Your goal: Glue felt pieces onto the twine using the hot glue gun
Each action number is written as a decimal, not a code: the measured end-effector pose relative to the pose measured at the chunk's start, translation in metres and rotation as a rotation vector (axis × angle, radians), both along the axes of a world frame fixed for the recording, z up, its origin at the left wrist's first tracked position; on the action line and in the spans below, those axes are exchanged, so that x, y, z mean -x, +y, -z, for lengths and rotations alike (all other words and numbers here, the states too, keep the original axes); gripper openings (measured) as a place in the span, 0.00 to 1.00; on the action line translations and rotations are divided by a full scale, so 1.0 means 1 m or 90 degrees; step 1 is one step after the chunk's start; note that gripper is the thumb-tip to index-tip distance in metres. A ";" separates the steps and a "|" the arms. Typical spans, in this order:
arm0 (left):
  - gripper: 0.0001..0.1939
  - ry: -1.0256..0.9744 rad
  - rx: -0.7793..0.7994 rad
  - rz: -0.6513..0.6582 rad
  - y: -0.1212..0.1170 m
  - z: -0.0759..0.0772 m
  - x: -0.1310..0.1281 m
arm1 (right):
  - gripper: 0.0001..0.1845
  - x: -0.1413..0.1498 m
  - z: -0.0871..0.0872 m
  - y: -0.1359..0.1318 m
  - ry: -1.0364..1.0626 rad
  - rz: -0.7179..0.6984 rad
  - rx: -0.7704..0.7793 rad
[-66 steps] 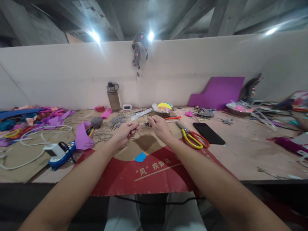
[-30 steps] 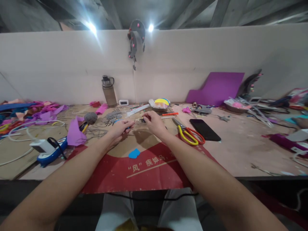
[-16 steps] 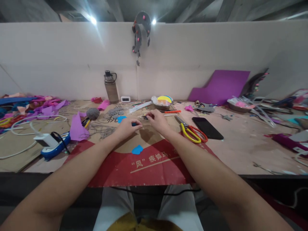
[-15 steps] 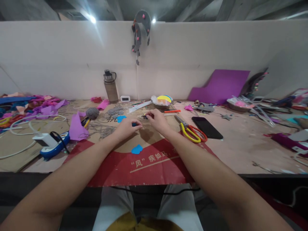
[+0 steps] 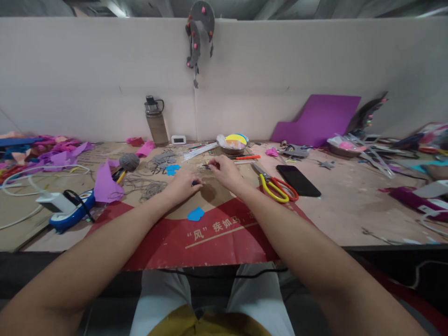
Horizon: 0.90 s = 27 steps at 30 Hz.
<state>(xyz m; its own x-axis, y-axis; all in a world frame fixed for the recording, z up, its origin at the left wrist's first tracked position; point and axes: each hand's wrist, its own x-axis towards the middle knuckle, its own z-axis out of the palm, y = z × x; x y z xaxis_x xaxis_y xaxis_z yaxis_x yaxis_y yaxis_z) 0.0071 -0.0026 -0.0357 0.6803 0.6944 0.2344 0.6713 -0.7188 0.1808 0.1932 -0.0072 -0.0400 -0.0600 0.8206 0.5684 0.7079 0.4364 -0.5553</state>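
Observation:
My left hand [image 5: 185,187] rests over the brown cardboard, fingers curled, with a small dark blue bit showing at the fingertips; its kind is unclear. Just right of it, my right hand [image 5: 226,171] has thumb and fingers pinched together beside small dark bits on the board; whatever they hold is too small to make out. Toward me lies a blue felt piece [image 5: 195,214], on the edge of the red printed area [image 5: 224,247]. More blue felt cutouts [image 5: 172,170] lie beyond my left hand, next to grey felt pieces [image 5: 164,160] and loose grey yarn [image 5: 154,188].
Scissors [image 5: 275,185] with yellow and red handles and a black phone [image 5: 298,180] lie to the right. A bowl [image 5: 234,148], a bottle [image 5: 156,123] and a purple sheet [image 5: 318,121] stand at the back. A blue power strip [image 5: 73,212] with cables sits left, near a yarn ball [image 5: 129,161].
The view has tilted down and shifted slightly, so everything sits a little higher and further left. Both hands stay close together over the cardboard, with only slight finger movement.

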 end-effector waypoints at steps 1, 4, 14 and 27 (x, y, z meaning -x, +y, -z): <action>0.12 0.002 0.001 0.002 0.000 0.001 0.000 | 0.06 0.000 0.000 0.000 -0.002 0.000 0.001; 0.12 -0.003 0.009 0.003 -0.001 0.000 0.000 | 0.06 0.000 -0.001 -0.001 -0.006 -0.002 0.003; 0.09 -0.019 0.030 -0.013 -0.003 -0.003 -0.001 | 0.07 0.000 0.000 -0.002 -0.011 -0.012 0.013; 0.10 -0.262 0.219 -0.112 0.000 -0.003 0.000 | 0.07 -0.001 0.001 0.000 -0.005 -0.005 0.003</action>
<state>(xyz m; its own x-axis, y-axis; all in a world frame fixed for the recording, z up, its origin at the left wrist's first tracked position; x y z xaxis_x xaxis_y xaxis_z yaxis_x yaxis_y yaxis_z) 0.0072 -0.0026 -0.0326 0.4482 0.8722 0.1958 0.5998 -0.4559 0.6576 0.1941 -0.0076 -0.0409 -0.0704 0.8224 0.5645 0.7091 0.4393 -0.5516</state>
